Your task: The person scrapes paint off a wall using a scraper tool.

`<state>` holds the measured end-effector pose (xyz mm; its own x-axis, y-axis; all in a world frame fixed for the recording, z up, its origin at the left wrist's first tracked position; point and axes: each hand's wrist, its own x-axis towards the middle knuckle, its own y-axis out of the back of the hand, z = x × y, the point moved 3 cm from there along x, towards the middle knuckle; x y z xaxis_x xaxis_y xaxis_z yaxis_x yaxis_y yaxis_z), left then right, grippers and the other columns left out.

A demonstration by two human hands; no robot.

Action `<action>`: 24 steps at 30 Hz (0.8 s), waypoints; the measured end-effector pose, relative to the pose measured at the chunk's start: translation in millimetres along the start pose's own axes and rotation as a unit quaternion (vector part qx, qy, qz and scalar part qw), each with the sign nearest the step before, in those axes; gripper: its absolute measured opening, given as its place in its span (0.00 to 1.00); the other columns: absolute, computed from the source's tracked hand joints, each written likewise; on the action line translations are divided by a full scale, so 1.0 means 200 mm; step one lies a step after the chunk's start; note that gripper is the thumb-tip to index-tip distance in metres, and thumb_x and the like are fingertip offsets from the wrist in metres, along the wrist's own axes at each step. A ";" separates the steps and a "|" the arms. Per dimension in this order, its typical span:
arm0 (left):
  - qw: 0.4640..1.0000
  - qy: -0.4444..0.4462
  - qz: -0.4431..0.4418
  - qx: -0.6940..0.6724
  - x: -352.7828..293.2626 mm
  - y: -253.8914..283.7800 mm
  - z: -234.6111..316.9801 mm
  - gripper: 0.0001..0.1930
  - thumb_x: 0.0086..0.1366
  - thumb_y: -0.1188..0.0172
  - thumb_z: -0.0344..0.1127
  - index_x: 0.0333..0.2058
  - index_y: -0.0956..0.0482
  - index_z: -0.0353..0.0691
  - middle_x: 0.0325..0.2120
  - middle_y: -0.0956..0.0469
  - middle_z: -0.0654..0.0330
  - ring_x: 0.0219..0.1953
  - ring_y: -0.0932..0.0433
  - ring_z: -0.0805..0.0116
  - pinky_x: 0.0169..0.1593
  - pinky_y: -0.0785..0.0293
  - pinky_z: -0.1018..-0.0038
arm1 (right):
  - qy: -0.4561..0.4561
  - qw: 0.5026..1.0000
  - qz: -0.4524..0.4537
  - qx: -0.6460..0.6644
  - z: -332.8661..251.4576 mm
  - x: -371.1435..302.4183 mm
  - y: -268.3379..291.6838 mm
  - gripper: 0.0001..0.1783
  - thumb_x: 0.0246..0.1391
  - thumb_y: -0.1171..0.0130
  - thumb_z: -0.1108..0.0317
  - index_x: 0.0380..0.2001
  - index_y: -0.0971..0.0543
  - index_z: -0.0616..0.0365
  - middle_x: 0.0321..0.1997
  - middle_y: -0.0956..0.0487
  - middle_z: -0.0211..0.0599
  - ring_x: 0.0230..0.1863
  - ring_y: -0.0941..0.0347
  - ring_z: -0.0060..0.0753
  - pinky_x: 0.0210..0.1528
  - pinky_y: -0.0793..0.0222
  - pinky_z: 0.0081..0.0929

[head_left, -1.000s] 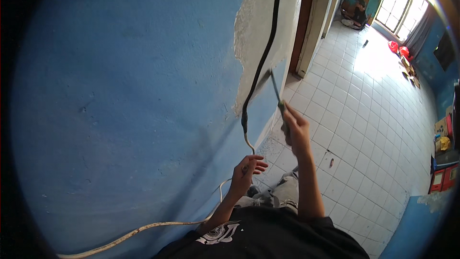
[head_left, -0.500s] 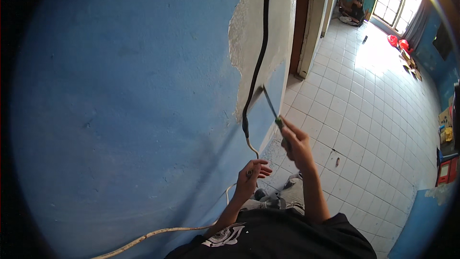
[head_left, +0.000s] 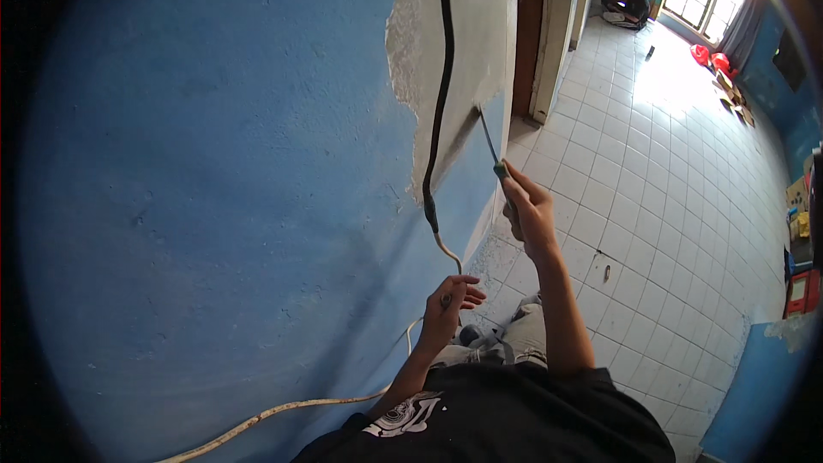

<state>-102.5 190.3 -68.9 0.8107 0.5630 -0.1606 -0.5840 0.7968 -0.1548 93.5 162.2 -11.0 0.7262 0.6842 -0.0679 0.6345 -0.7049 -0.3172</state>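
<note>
My right hand (head_left: 533, 214) is closed round the handle of a scraper (head_left: 489, 137), green near the blade. Its thin metal blade shows edge-on, the tip at the lower right of a bare plaster patch (head_left: 480, 26) on the blue wall (head_left: 240, 137). A dark shadow runs beside the blade. My left hand (head_left: 446, 309) is curled below, beside the wall. A small round dark end pokes out near its thumb; the rest is hidden. A black cable (head_left: 444, 77) hangs down over the patch and joins a white cable (head_left: 447, 249), which passes behind the left hand.
The white cable's lower length (head_left: 274, 416) runs off along the wall at lower left. A doorway (head_left: 531, 34) stands past the wall's edge. White floor tiles (head_left: 634, 206) stretch right, with a small brown piece (head_left: 607, 273) on them. Red bags (head_left: 710, 58) lie near the bright window.
My right hand and the scraper have moved up and away along the wall, the tip now nearer the patch's lower right edge. The left hand has kept its pose; the view has shifted slightly.
</note>
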 end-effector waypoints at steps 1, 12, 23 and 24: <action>1.000 -0.006 -0.002 0.007 0.01 0.01 0.01 0.18 0.68 0.59 0.43 0.42 0.30 0.34 0.30 0.24 0.54 0.34 0.24 0.68 0.39 0.28 0.74 | -0.010 1.000 0.003 0.002 -0.01 0.01 -0.01 0.22 0.53 0.45 0.61 0.51 0.29 0.57 0.16 0.36 0.20 0.13 0.46 0.08 0.14 0.52 0.11; 0.999 -0.022 -0.003 0.041 0.09 0.00 0.06 0.16 0.68 0.60 0.43 0.43 0.30 0.36 0.28 0.23 0.58 0.25 0.26 0.76 0.29 0.32 0.81 | -0.043 0.999 -0.014 0.015 0.03 -0.09 0.02 0.22 0.53 0.45 0.63 0.51 0.29 0.59 0.16 0.38 0.15 0.14 0.48 0.08 0.13 0.55 0.12; 1.000 -0.018 0.021 0.008 0.08 -0.06 0.06 0.13 0.68 0.59 0.39 0.42 0.29 0.38 0.22 0.26 0.63 0.16 0.33 0.82 0.20 0.38 0.86 | -0.037 0.999 -0.014 0.033 0.08 -0.02 0.03 0.23 0.53 0.45 0.63 0.53 0.30 0.56 0.17 0.38 0.17 0.14 0.47 0.09 0.14 0.54 0.11; 1.000 -0.018 0.024 0.009 0.09 -0.05 0.06 0.13 0.68 0.59 0.39 0.42 0.29 0.38 0.22 0.26 0.63 0.16 0.33 0.82 0.20 0.38 0.86 | -0.020 1.000 -0.019 0.006 0.11 -0.07 0.00 0.23 0.52 0.45 0.64 0.53 0.30 0.56 0.17 0.37 0.17 0.15 0.47 0.09 0.15 0.52 0.11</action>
<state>-82.8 195.1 -58.5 0.7835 0.6073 -0.1317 -0.6210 0.7730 -0.1298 76.9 156.3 -31.7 0.6908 0.7170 -0.0935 0.6574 -0.6766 -0.3316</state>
